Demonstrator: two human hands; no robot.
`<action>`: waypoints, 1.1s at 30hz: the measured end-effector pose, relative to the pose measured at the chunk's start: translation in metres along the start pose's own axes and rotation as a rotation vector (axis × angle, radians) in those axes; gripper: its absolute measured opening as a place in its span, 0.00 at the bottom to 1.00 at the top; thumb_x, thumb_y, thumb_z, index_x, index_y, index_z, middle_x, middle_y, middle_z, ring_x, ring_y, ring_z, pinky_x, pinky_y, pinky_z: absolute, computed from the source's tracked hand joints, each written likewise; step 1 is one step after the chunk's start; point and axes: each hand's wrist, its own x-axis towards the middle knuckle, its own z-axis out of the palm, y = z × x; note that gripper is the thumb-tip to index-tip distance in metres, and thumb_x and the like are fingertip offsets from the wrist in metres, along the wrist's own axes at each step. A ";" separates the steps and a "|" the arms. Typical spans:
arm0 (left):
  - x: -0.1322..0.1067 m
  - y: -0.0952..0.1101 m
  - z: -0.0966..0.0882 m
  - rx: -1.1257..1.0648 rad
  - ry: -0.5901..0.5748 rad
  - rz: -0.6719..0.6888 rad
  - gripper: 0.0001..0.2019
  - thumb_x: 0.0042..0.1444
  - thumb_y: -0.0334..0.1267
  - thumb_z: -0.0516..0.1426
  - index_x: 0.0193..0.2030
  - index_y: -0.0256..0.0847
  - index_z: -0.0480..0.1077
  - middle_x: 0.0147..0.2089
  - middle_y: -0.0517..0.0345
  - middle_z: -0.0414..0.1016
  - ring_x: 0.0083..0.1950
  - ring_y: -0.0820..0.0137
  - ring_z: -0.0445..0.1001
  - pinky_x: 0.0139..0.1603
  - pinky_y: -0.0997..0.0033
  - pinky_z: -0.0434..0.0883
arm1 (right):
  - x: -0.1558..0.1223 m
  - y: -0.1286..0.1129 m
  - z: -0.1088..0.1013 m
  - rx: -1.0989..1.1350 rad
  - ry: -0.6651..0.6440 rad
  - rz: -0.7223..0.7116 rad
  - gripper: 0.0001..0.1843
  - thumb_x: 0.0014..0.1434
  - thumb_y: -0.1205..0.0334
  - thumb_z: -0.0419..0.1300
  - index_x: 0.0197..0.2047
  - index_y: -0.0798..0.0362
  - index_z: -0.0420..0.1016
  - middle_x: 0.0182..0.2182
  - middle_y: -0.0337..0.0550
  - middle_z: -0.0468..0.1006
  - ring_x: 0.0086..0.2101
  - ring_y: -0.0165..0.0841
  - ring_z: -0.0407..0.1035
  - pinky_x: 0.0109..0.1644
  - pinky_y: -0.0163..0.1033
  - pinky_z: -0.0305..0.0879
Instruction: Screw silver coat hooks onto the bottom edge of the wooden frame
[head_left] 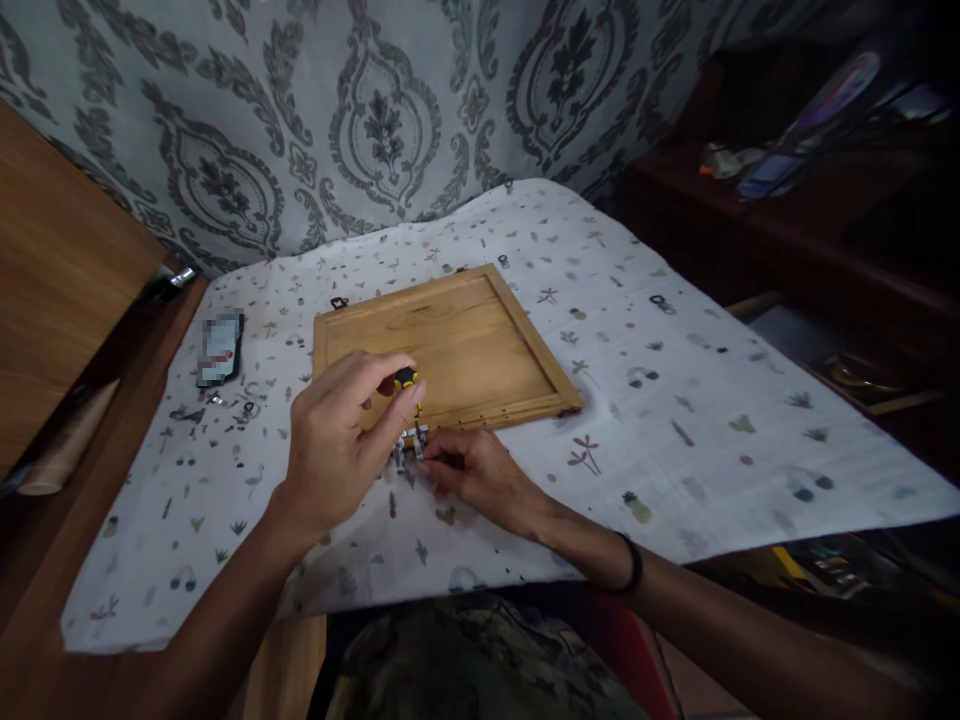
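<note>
My left hand (337,430) is closed around the black and yellow handle of a screwdriver (406,380). The screwdriver stands nearly upright, its lower end close to a silver metal hinge (409,445) at the near edge of a framed wooden panel (442,340). My right hand (480,475) pinches the hinge from the right with thumb and fingers. Whether the tip sits in a screw is too small to tell. The panel lies flat on the table, and a small dark metal piece (340,302) shows at its far left corner.
A phone (220,350) lies to the left on the white patterned cloth (637,400), with small metal bits (217,399) near it. A wooden board (67,270) rises at the left edge. A patterned curtain (382,110) hangs behind; dark furniture (750,230) stands at the right.
</note>
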 end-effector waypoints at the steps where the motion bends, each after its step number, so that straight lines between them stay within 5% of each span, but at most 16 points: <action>1: 0.000 0.000 0.001 0.003 0.001 0.012 0.03 0.67 0.34 0.60 0.46 0.40 0.76 0.37 0.61 0.81 0.37 0.74 0.78 0.39 0.75 0.75 | 0.000 0.000 0.000 0.033 -0.012 0.015 0.09 0.62 0.66 0.62 0.28 0.53 0.73 0.19 0.34 0.75 0.23 0.29 0.70 0.31 0.33 0.63; 11: 0.003 0.006 0.004 -0.018 0.055 -0.007 0.03 0.64 0.31 0.62 0.42 0.41 0.77 0.36 0.59 0.82 0.38 0.71 0.80 0.42 0.72 0.75 | 0.001 0.005 0.001 0.249 -0.065 0.042 0.11 0.61 0.61 0.64 0.27 0.52 0.72 0.18 0.33 0.74 0.20 0.29 0.73 0.27 0.31 0.64; 18: -0.001 0.018 0.010 -0.280 0.019 -0.305 0.07 0.69 0.35 0.54 0.43 0.41 0.73 0.38 0.58 0.81 0.39 0.70 0.79 0.43 0.71 0.75 | 0.001 0.004 -0.002 0.223 -0.071 0.044 0.10 0.61 0.65 0.62 0.27 0.52 0.72 0.20 0.35 0.76 0.22 0.29 0.74 0.29 0.32 0.65; 28: 0.003 0.026 0.044 -0.828 0.328 -0.537 0.09 0.68 0.39 0.57 0.35 0.42 0.70 0.21 0.70 0.55 0.20 0.77 0.53 0.22 0.77 0.58 | 0.003 0.004 0.000 0.195 -0.065 0.025 0.10 0.60 0.68 0.61 0.26 0.53 0.71 0.20 0.35 0.75 0.22 0.29 0.73 0.27 0.31 0.63; 30: 0.011 0.023 0.044 -0.882 0.319 -0.543 0.10 0.66 0.42 0.60 0.34 0.42 0.69 0.18 0.73 0.51 0.17 0.79 0.48 0.19 0.78 0.55 | 0.003 0.005 0.001 0.189 -0.064 0.013 0.10 0.59 0.69 0.60 0.26 0.52 0.71 0.20 0.35 0.75 0.21 0.29 0.73 0.26 0.31 0.63; 33: 0.021 0.014 0.041 -1.003 0.148 -0.542 0.10 0.64 0.43 0.63 0.34 0.42 0.70 0.16 0.76 0.47 0.15 0.80 0.41 0.16 0.78 0.49 | 0.004 0.006 0.002 0.196 -0.055 0.003 0.10 0.59 0.70 0.60 0.26 0.53 0.71 0.20 0.35 0.76 0.21 0.29 0.74 0.27 0.31 0.64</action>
